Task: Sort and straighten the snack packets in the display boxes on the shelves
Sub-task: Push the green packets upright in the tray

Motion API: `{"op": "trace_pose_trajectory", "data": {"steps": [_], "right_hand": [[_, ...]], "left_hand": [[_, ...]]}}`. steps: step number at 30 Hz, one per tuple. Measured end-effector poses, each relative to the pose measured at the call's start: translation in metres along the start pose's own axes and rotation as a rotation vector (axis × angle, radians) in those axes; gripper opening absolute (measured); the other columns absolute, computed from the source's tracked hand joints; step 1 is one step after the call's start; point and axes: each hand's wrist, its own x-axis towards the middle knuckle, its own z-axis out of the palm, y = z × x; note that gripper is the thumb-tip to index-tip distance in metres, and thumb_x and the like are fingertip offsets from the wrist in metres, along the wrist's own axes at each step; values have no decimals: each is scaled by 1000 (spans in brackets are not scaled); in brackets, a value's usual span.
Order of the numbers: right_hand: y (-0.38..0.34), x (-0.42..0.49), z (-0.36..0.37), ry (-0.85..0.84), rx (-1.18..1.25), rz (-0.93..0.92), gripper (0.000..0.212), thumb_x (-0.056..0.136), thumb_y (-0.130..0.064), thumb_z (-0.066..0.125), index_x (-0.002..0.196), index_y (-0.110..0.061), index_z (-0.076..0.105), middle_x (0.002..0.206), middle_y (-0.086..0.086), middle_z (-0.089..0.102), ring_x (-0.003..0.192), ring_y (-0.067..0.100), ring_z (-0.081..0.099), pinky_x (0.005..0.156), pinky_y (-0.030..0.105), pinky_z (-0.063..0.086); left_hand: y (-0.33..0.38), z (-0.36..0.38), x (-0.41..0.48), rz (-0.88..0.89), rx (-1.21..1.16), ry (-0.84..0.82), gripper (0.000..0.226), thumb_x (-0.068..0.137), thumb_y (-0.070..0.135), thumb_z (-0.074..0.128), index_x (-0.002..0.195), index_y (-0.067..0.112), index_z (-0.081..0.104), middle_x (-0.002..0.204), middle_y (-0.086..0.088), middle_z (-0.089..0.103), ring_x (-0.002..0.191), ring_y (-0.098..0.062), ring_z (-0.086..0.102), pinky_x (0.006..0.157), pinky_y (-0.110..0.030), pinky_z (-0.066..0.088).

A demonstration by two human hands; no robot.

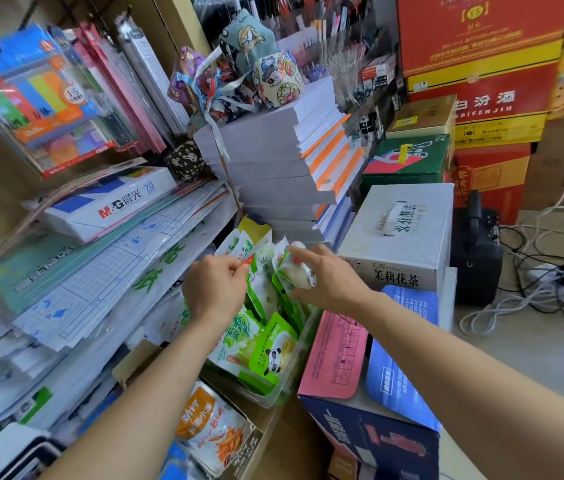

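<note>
Shelves: we face stacked paper [273,168].
Left hand [216,289]: we pinch the top of a green-white packet [234,245].
Right hand [329,282]: we grip a pale packet [296,271] over the display box [305,341].

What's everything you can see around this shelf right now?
green snack packets: many, green-white, in clear display box, centre
clear display box: one, transparent, low shelf
orange snack packet: one, orange-white, in cardboard box below
paper stack: one, white-orange, behind the box
tea carton: one, white, right of packets
liquor cartons: several, red-yellow, top right
speaker: one, black, right of tea carton
left hand: pinches a green packet's top
right hand: grips another green packet
</note>
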Motion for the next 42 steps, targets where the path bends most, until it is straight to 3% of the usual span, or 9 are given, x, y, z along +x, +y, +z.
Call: {"op": "trace_pose_trajectory", "data": {"steps": [5,13,17,22,27,32,35,38,42], "right_hand": [[-5,7,2,86,43,-17,89,81,-36,79,153,-42,27,143,4,32,104,31,61,91,43,52],[-12,7,5,21,35,-67,97,82,-37,79,155,-48,16,167,-6,2,121,24,58,90,39,50],[-24,8,8,71,-20,-92,106,79,-50,78,155,-51,4,167,-5,7,135,35,43,98,48,47],[-40,20,13,94,-169,-144,88,78,-63,71,152,-47,27,165,-7,14,135,32,26,100,58,43],[-49,34,14,24,-112,-169,65,82,-56,72,142,-43,50,157,-7,37,140,29,22,98,56,41],[-32,40,19,91,-96,-194,44,84,-32,76,127,-35,66,133,-9,62,124,28,40,89,53,49],[-28,41,21,110,-143,-184,41,82,-30,76,123,-31,68,129,-8,63,122,27,40,88,52,48],[-37,37,22,85,-187,-179,50,85,-32,66,134,-39,58,137,-12,55,130,26,33,92,42,33],[-47,33,21,61,-234,-246,60,82,-37,71,138,-48,52,153,-12,40,141,23,18,100,47,21]], "left_hand": [[5,5,-3,-49,-174,143,11,88,23,76,89,14,82,68,-3,75,61,-20,66,58,-23,39],[1,23,4,-126,-119,-221,11,85,32,79,82,21,80,69,6,74,72,-16,72,70,-33,59],[-8,3,9,-176,-277,-396,36,76,33,87,108,18,77,84,6,76,84,-9,72,89,-35,58],[-14,-38,-28,101,-234,13,11,86,33,74,92,26,79,83,13,74,78,-5,68,77,-34,58],[-19,-27,-82,328,12,-234,47,77,64,63,114,36,73,110,16,71,107,-13,59,94,-38,46],[-40,-12,-104,178,218,-242,44,68,20,87,108,36,76,92,10,75,93,-21,66,81,-40,47],[-49,-8,-115,118,227,-145,32,72,26,84,102,35,77,93,8,73,100,-23,65,85,-41,45],[-41,-8,-107,148,257,-6,46,71,46,80,113,30,74,110,3,69,106,-25,57,88,-43,42],[-35,-4,-90,200,344,-63,90,69,52,73,150,28,43,159,-5,36,144,-32,31,112,-52,27]]}}
